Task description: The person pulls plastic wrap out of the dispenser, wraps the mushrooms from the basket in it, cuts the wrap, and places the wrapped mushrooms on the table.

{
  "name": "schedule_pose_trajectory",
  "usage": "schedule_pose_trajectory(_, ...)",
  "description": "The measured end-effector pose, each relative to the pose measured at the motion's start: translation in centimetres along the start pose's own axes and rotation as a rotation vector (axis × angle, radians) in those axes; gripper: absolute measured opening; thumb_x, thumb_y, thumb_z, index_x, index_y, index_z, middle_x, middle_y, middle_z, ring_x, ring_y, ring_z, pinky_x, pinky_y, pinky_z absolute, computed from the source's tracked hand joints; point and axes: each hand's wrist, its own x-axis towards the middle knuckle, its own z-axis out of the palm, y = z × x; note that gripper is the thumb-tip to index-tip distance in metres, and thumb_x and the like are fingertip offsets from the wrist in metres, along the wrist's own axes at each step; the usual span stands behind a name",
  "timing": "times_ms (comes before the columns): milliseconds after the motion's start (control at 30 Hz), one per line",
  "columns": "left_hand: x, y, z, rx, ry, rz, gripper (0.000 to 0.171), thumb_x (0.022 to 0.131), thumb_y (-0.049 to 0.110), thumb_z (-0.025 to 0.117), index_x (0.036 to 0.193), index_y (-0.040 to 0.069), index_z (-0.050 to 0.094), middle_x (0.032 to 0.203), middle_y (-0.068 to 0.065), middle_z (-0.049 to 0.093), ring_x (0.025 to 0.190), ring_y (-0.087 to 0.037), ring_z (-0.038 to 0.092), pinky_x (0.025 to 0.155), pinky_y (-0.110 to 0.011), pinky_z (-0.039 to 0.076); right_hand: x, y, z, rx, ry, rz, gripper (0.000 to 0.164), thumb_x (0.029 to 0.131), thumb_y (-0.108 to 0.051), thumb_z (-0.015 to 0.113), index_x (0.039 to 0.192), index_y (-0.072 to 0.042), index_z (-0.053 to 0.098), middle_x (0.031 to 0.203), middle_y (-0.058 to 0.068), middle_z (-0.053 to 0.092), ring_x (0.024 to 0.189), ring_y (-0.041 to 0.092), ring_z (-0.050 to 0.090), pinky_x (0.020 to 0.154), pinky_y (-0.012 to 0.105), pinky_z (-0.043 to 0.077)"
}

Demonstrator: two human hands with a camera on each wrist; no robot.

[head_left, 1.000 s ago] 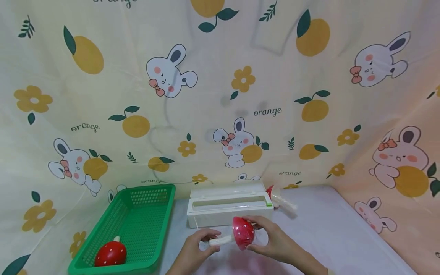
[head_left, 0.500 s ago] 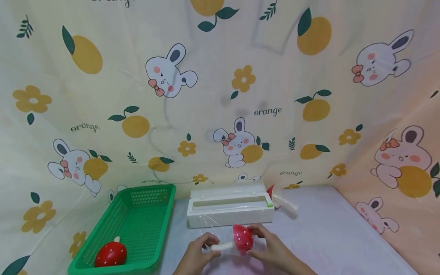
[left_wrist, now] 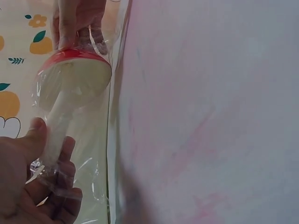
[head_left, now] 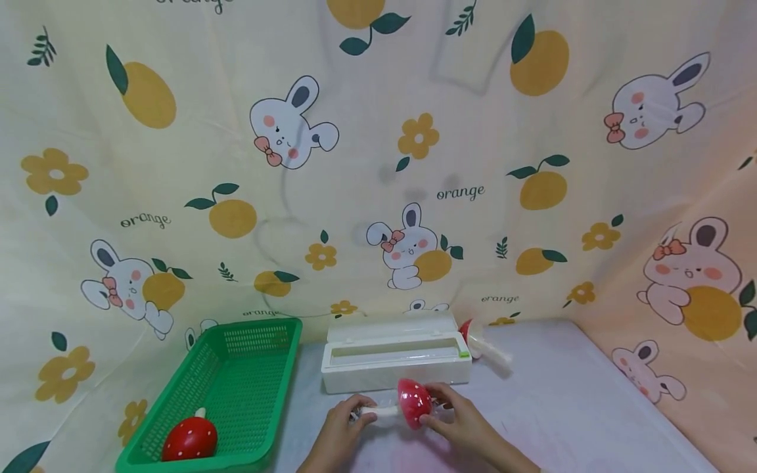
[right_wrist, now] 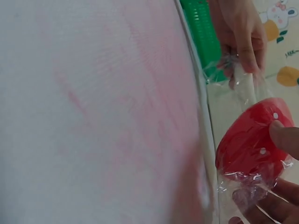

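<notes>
Gripping a film-wrapped mushroom (head_left: 414, 401), left hand (head_left: 341, 427), right hand (head_left: 464, 424); white box (head_left: 372, 379) apparently part-hiding another mushroom (head_left: 491, 353).

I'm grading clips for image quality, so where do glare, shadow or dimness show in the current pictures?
Head view: brightest, with faint grey patches on the patterned cloth; right wrist view: dimmer, white glints on the clear film around the red-capped mushroom, soft shadow low on the white tabletop; left wrist view: also dim, glints on the film, dark shadow near the bottom edge.

Glossy, crinkled plastic film (right_wrist: 247, 179) round a smooth-looking mushroom (right_wrist: 247, 137).
</notes>
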Motion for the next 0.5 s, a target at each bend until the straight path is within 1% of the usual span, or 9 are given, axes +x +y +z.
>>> schedule_pose_trajectory(100,0.3,-0.1,0.1,-0.008,0.010,-0.002,0.016,0.097,0.027,0.078,0.108,0.017,0.074,0.101,0.007,0.072,0.093,-0.008,0.057,0.081,-0.031,0.049,0.3,0.0,0.1,-0.007,0.002,0.039,0.062,0.093,-0.040,0.086,0.143,-0.013,0.062,0.133,0.002,0.070,0.120,0.024,0.063,0.098,0.039,0.056)
schedule_pose_trajectory(167,0.5,-0.2,0.2,-0.005,0.015,-0.007,0.016,0.098,0.028,0.076,0.109,0.017,0.074,0.099,0.008,0.070,0.093,-0.007,0.056,0.080,-0.030,0.048,0.5,0.1,0.2,-0.028,0.018,0.041,0.062,0.093,-0.039,0.085,0.144,-0.011,0.063,0.131,0.001,0.070,0.118,0.023,0.063,0.097,0.041,0.057)
schedule_pose_trajectory(233,0.8,-0.3,0.2,0.002,0.018,-0.006,0.016,0.099,0.029,0.075,0.109,0.017,0.074,0.098,0.008,0.069,0.092,-0.007,0.055,0.080,-0.030,0.047,0.6,0.1,0.3,-0.057,0.044,0.034,0.062,0.093,-0.039,0.085,0.143,-0.010,0.064,0.128,0.000,0.070,0.115,0.023,0.064,0.096,0.039,0.057)
schedule_pose_trajectory(300,1.0,-0.4,0.2,0.003,0.022,0.007,0.016,0.100,0.030,0.073,0.109,0.016,0.073,0.099,0.007,0.068,0.091,-0.008,0.056,0.079,-0.030,0.047,0.8,0.1,0.4,-0.089,0.086,0.019,0.059,0.091,-0.037,0.087,0.140,-0.010,0.067,0.125,0.000,0.070,0.113,0.023,0.065,0.094,0.040,0.058)
schedule_pose_trajectory(367,1.1,-0.4,0.2,-0.006,0.025,0.016,0.015,0.101,0.029,0.072,0.109,0.016,0.073,0.099,0.005,0.068,0.091,-0.008,0.057,0.079,-0.030,0.047,0.9,0.0,0.5,-0.121,0.134,0.021,0.058,0.089,-0.038,0.089,0.137,-0.014,0.068,0.125,0.000,0.069,0.112,0.022,0.064,0.094,0.040,0.058)
schedule_pose_trajectory(433,1.3,-0.5,0.3,-0.017,0.024,0.019,0.015,0.102,0.028,0.071,0.108,0.015,0.072,0.099,0.005,0.068,0.090,-0.008,0.057,0.077,-0.029,0.048,1.0,0.0,0.6,-0.155,0.197,0.013,0.058,0.086,-0.039,0.092,0.134,-0.016,0.068,0.125,0.001,0.069,0.113,0.023,0.064,0.094,0.042,0.058)
schedule_pose_trajectory(500,1.5,-0.5,0.3,-0.026,0.020,0.008,0.015,0.102,0.028,0.070,0.108,0.014,0.072,0.097,0.004,0.068,0.088,-0.007,0.057,0.075,-0.028,0.048,1.0,0.0,0.7,-0.168,0.250,-0.016,0.061,0.083,-0.035,0.095,0.135,-0.018,0.067,0.128,0.001,0.068,0.116,0.024,0.064,0.096,0.046,0.058)
